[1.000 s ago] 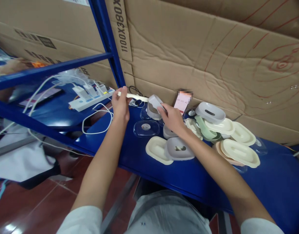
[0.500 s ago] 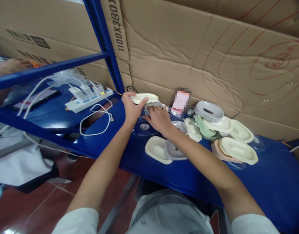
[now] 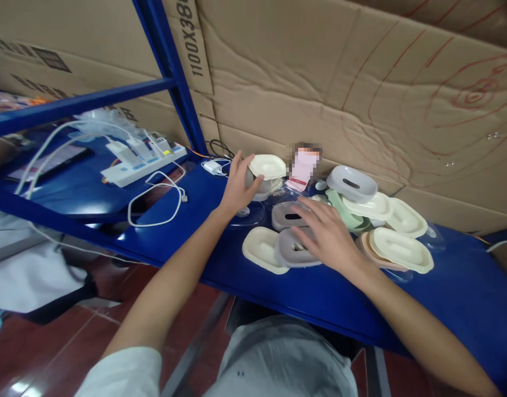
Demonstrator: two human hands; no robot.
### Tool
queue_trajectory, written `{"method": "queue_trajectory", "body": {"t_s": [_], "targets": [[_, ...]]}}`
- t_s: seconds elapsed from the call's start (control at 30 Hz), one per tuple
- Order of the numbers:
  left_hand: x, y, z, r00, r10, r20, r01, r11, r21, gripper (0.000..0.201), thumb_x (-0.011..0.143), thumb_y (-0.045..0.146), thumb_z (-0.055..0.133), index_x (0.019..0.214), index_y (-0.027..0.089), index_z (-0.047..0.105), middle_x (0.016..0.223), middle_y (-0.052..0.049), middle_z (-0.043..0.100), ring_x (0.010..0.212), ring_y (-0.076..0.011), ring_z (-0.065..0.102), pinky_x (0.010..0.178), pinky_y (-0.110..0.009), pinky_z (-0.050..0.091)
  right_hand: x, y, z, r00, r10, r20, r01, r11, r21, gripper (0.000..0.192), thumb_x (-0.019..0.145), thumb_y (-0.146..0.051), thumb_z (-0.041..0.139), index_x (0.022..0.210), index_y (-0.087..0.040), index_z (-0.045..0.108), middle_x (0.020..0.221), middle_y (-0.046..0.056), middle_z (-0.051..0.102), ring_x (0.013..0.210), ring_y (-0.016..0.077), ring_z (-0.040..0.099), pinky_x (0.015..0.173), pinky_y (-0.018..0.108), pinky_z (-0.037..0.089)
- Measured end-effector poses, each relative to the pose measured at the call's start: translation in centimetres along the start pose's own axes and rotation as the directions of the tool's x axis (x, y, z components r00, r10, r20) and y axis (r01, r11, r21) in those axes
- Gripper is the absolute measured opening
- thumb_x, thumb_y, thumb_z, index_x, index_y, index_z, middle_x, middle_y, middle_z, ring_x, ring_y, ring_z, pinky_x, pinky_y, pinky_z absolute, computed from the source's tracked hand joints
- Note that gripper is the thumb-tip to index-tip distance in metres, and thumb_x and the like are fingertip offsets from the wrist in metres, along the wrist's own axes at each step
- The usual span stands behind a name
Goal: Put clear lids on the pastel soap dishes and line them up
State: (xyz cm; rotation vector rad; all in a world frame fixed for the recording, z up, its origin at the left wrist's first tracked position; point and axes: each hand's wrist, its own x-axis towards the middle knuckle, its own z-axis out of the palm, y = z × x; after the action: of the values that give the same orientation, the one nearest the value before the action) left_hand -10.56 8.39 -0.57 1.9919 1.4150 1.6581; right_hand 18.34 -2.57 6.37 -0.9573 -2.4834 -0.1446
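Note:
My left hand (image 3: 239, 186) is at the left end of a cream soap dish tray (image 3: 269, 166), thumb in front and fingers behind its rim. That tray lies on a grey soap dish (image 3: 262, 191) partly hidden by the hand. My right hand (image 3: 328, 234) holds nothing, its fingers apart over two more grey pieces: a slotted soap dish (image 3: 287, 215) and a nearer grey dish (image 3: 295, 248). The nearer one overlaps a cream tray (image 3: 259, 251) at the table's front. A clear plastic cover (image 3: 249, 215) lies below my left hand.
Right of my hands lie a grey slotted dish (image 3: 352, 183), green pieces (image 3: 340, 209) and cream trays (image 3: 402, 251). A phone with a blurred screen (image 3: 303, 168) leans against the cardboard (image 3: 278, 82). Left are a white charger (image 3: 214, 167), a cable (image 3: 154, 223), a power strip (image 3: 141, 165) and a blue frame post (image 3: 171, 71).
The cream tray has come down onto the grey dish, with my left hand still at its end. My right hand has left that grey dish, moving right and nearer, with its fingers spread.

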Motion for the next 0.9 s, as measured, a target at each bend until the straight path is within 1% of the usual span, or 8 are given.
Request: {"method": "queue_trajectory", "body": {"t_s": [0.2,0.37,0.47,0.57,0.63,0.7,0.8,0.9], "targets": [[-0.7,2.4,0.2,0.996,0.089,0.005,-0.089,0.990,0.106,0.063,0.099,0.063,0.067,0.145,0.020,0.060,0.159,-0.022,0.046,0.153,-0.0385,0.043,0.130,-0.060,0.029,-8.3,4.6,-3.6,0.988,-0.013,-0.154,-0.005,0.993,-0.117,0.045,0.104,-0.025,0.067,0.148,-0.029,0.063,0.140,0.014,0.073,0.125,0.0337,0.071,0.103,0.053,0.056],[-1.8,7.2,-0.7,0.984,0.175,-0.020,-0.168,0.965,0.202,0.034,0.102,0.043,0.066,0.129,0.024,0.069,0.144,-0.016,0.061,0.138,-0.0355,0.056,0.120,-0.057,0.041,-12.2,6.4,-5.1,0.981,-0.117,-0.153,0.094,0.985,-0.148,0.054,0.099,-0.018,0.070,0.151,-0.032,0.062,0.127,0.009,0.080,0.110,0.0288,0.077,0.095,0.047,0.060],[-4.8,11.2,-1.4,0.959,0.239,0.152,-0.265,0.948,0.177,0.023,0.106,0.032,0.060,0.127,0.028,0.070,0.126,-0.010,0.072,0.124,-0.0293,0.066,0.110,-0.048,0.052,-13.3,6.2,-5.0,0.979,-0.147,-0.138,0.132,0.985,-0.110,0.054,0.100,-0.017,0.069,0.150,-0.032,0.063,0.122,0.007,0.082,0.105,0.0260,0.079,0.090,0.045,0.062],[-9.2,14.0,-2.1,0.876,0.286,0.389,-0.401,0.880,0.255,0.034,0.103,0.034,0.068,0.137,0.032,0.067,0.133,-0.011,0.073,0.122,-0.0315,0.070,0.107,-0.050,0.053,-14.3,5.7,-4.3,0.978,-0.131,-0.161,0.122,0.990,-0.064,0.051,0.100,-0.013,0.068,0.148,-0.029,0.065,0.120,0.008,0.082,0.103,0.0250,0.079,0.090,0.044,0.063],[-11.8,14.3,-2.8,0.866,0.204,0.456,-0.380,0.861,0.337,0.049,0.102,0.043,0.071,0.149,0.034,0.060,0.147,-0.015,0.067,0.133,-0.0370,0.065,0.109,-0.056,0.052,-14.8,5.3,-3.7,0.981,-0.103,-0.164,0.101,0.995,-0.019,0.050,0.100,-0.013,0.066,0.148,-0.027,0.065,0.120,0.008,0.082,0.104,0.0252,0.079,0.092,0.045,0.063],[-13.8,13.6,-3.6,0.875,0.111,0.472,-0.319,0.864,0.389,0.059,0.101,0.049,0.070,0.155,0.033,0.055,0.154,-0.018,0.062,0.138,-0.0398,0.063,0.109,-0.058,0.054,-15.2,4.6,-3.0,0.985,-0.097,-0.143,0.100,0.995,0.011,0.049,0.102,-0.015,0.063,0.149,-0.027,0.065,0.125,0.009,0.081,0.109,0.0255,0.078,0.095,0.046,0.063],[-15.8,12.1,-4.9,0.871,0.035,0.490,-0.273,0.864,0.423,0.051,0.102,0.048,0.068,0.149,0.030,0.062,0.150,-0.016,0.066,0.136,-0.0404,0.064,0.108,-0.061,0.055,-15.2,3.4,-1.9,0.993,-0.111,-0.051,0.110,0.994,-0.005,0.047,0.106,-0.020,0.060,0.153,-0.025,0.062,0.144,0.011,0.073,0.126,0.0268,0.072,0.107,0.048,0.060],[-17.1,11.9,-5.7,0.873,0.016,0.487,-0.231,0.895,0.383,0.031,0.100,0.038,0.068,0.130,0.030,0.073,0.133,-0.011,0.074,0.130,-0.0364,0.067,0.107,-0.058,0.058,-14.8,2.4,-0.5,0.991,-0.114,0.070,0.117,0.992,-0.043,0.052,0.109,-0.027,0.057,0.160,-0.018,0.052,0.161,0.014,0.059,0.146,0.0293,0.059,0.121,0.054,0.051]]}}
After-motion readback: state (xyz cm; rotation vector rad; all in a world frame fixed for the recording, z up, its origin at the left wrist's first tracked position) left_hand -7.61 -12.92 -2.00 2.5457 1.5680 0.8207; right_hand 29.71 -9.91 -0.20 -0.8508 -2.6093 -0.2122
